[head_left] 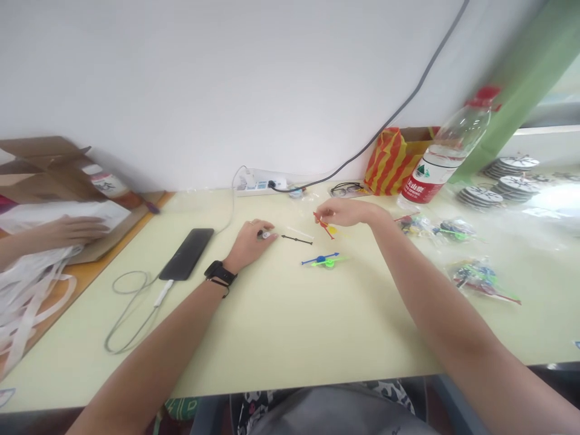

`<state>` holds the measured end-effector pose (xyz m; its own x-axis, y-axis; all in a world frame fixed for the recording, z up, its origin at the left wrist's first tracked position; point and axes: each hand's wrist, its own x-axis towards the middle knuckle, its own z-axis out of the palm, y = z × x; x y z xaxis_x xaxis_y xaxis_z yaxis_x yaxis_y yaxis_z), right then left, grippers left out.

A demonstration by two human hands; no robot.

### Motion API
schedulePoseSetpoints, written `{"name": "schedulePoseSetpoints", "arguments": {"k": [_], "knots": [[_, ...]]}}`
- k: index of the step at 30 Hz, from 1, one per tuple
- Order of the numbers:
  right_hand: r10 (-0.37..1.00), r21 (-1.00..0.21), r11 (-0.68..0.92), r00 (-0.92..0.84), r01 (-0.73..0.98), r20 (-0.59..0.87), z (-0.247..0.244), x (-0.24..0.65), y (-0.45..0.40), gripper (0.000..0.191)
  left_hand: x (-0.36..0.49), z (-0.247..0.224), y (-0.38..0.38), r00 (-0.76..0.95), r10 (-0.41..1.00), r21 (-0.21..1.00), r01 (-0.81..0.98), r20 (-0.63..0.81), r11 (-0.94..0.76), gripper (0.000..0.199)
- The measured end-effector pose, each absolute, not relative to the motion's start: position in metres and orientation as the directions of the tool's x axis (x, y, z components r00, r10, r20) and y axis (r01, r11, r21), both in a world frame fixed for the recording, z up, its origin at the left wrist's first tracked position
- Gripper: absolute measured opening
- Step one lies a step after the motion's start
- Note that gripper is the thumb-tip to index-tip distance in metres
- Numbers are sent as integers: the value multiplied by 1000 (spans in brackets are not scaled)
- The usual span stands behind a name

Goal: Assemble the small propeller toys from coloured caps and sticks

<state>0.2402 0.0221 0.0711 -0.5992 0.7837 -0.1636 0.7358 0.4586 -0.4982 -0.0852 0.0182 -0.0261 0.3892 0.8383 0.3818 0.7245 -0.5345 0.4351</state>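
My right hand (343,212) pinches a red arrow pointer (324,226) just above the table, with a yellow piece (332,229) close beneath it. Curled low over the tabletop, my left hand (249,243) has small black and white round pieces (263,235) at its fingertips; their exact kind is hard to make out. Between the hands lies a black arrow pointer (296,240). Nearer to me, a blue arrow pointer (320,259) and a green arrow pointer (328,263) lie together, each with a round hub.
A phone (186,254) with its cable lies left. Clear bags of coloured pointers (480,278) sit right, near a large water bottle (441,154), a striped bag (385,160) and stacked discs (516,187). Another person's hand (77,232) rests by a cardboard box (40,160). A power strip (260,186) stands behind.
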Motion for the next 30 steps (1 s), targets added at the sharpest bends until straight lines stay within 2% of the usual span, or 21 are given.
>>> {"name": "schedulePoseSetpoints", "arguments": {"k": [3,6,9,13,15,19,24,27,30], "knots": [[793,-561,463,-604,687,-86,74,236,19,19,-86,-23,17,333,855,441,748,398,-497,27],[803,-668,434,-596,605,-18,74,231,17,20,-81,-17,11,284,819,435,735,498,-520,30],[788,-714,378,-609,588,-84,68,228,19,19,-74,-10,2,279,758,417,699,590,-582,27],[801,-636,321,-560,701,-213,55,225,24,22,-67,-5,-8,339,707,380,659,620,-649,24],[819,-641,306,-538,704,-199,50,223,26,23,-64,-4,-11,339,696,387,639,633,-664,20],[829,-716,250,-526,652,-190,44,221,27,13,-60,-5,-16,246,694,449,609,677,-653,8],[840,-695,177,-475,697,-262,39,221,26,19,-57,-7,-17,242,715,491,584,656,-647,9],[811,-752,120,-501,648,-302,39,224,25,20,-59,-8,-16,239,728,506,581,643,-637,9],[805,-812,113,-532,573,-264,42,230,27,21,-60,-9,-16,234,732,504,590,640,-630,9]]}}
